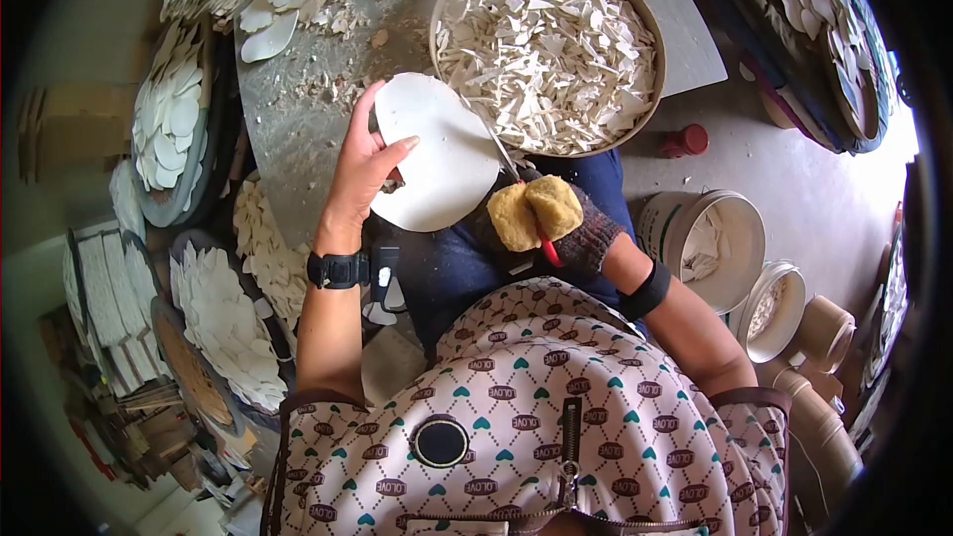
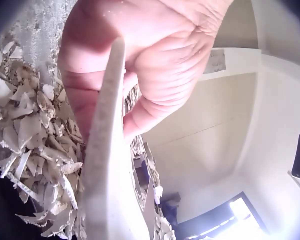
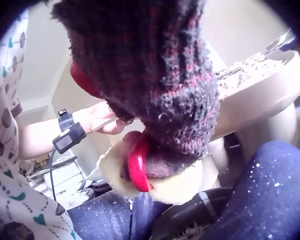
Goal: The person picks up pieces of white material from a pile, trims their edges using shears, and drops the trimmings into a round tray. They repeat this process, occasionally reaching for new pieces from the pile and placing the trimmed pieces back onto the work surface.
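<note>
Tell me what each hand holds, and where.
The left hand pinches the white sheet by its edge; the right hand grips red-handled scissors by the handles.

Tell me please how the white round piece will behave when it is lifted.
The white piece is probably stiff: gripped at one side by the left hand, it does not sag. It looks thin edge-on, so likely light. Jagged chips nearby suggest it may snap.

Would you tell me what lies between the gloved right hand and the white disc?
In the head view, yellow padding and the metal blades of the red-handled scissors lie between the gloved right hand and white disc.
</note>
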A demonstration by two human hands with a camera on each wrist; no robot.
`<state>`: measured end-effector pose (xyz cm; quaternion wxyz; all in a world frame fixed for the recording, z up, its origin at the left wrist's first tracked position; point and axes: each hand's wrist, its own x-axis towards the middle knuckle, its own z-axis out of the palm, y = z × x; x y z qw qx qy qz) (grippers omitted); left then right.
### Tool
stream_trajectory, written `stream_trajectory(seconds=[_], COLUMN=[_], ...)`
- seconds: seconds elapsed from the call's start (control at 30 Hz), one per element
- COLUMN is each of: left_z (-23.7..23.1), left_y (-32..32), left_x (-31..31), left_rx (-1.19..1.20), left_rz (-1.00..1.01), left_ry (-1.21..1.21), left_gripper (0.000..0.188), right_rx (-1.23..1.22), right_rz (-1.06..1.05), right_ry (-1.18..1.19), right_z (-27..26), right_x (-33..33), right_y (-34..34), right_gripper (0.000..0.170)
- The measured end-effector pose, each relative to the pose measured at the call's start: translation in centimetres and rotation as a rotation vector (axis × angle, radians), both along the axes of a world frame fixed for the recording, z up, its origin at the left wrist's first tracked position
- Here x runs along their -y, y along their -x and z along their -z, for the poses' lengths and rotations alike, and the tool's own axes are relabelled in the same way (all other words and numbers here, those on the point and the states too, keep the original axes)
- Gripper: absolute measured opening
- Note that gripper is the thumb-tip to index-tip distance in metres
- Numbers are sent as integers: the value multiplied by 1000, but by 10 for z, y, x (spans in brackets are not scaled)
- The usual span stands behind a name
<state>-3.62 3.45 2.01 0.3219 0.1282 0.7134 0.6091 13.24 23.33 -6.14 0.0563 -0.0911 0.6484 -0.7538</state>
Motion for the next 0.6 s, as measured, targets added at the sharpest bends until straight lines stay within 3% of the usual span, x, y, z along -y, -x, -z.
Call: stream_trajectory(seconds=[0.13, 0.27, 0.37, 0.47, 0.6], left_z=[1, -7, -9, -7, -1], left_y=[5, 7, 10, 10, 15], left_x=[5, 1, 0, 0, 5], left_rx=[25, 56, 73, 82, 98], left_rz=[27, 48, 81, 91, 92], left_ry=[-12, -4, 23, 27, 48], left_gripper=[73, 72, 72, 72, 71], right_rx=[125, 275, 200, 487, 388], right_rz=[-54, -76, -57, 3, 10], right_ry=[92, 368, 240, 573, 524], right_z=[-2, -7, -5, -4, 10], right_x=[1, 2, 3, 3, 1], right_y=[-6, -8, -11, -18, -22], right_gripper=[18, 18, 18, 20, 18])
